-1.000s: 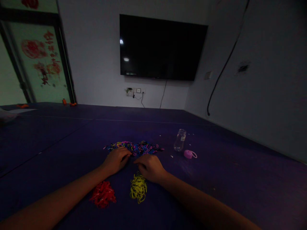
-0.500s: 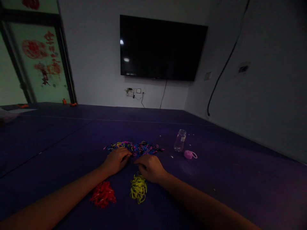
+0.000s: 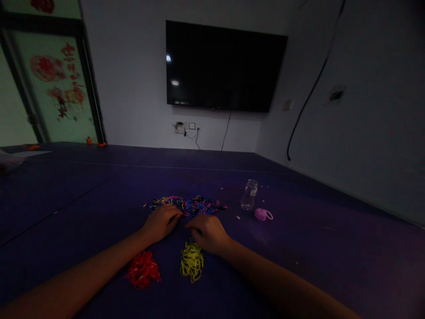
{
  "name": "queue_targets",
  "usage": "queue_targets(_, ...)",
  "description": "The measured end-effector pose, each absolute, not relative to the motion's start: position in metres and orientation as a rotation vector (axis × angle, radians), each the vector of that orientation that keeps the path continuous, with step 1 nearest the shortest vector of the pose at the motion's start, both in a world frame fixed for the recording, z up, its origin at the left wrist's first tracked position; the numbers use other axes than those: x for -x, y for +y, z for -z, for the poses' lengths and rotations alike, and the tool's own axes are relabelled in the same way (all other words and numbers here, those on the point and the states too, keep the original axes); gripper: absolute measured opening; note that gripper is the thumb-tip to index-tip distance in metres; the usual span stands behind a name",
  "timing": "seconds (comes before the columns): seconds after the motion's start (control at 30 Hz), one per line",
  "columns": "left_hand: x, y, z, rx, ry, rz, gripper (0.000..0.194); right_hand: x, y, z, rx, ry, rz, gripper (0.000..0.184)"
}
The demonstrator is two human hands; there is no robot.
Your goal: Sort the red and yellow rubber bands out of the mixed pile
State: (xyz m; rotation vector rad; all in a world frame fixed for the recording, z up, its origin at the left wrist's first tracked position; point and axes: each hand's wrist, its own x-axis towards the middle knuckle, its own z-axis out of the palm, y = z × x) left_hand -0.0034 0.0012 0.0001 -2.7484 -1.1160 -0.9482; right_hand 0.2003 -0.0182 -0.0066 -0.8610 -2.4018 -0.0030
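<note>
A loose pile of small mixed-colour rubber bands, mostly blue, black and pink with some yellow, lies on the purple surface. My left hand rests at its near left edge, fingers curled and thumb against the forefinger; whatever they pinch is too small to make out. Just right of it, my right hand hovers low by the pile's near edge. Its forefinger points left, apart from the thumb, and nothing shows between them. Below the right hand lies a heap of yellow rubber bands. A red heap of rubber bands sits beside my left forearm.
A clear bottle stands uncapped right of the pile, with a pink looped lid beside it. White scraps dot the purple surface. Farther off are a wall-mounted television, a hanging black cable and small orange objects.
</note>
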Motion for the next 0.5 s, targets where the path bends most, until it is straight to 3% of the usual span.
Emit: queue_targets(0.5,0.0043,0.0022,0.0002,2.804,-1.043,0.898,0.019,-0.1993,-0.0201,0.0044,0.760,-2.494,0.109,0.032)
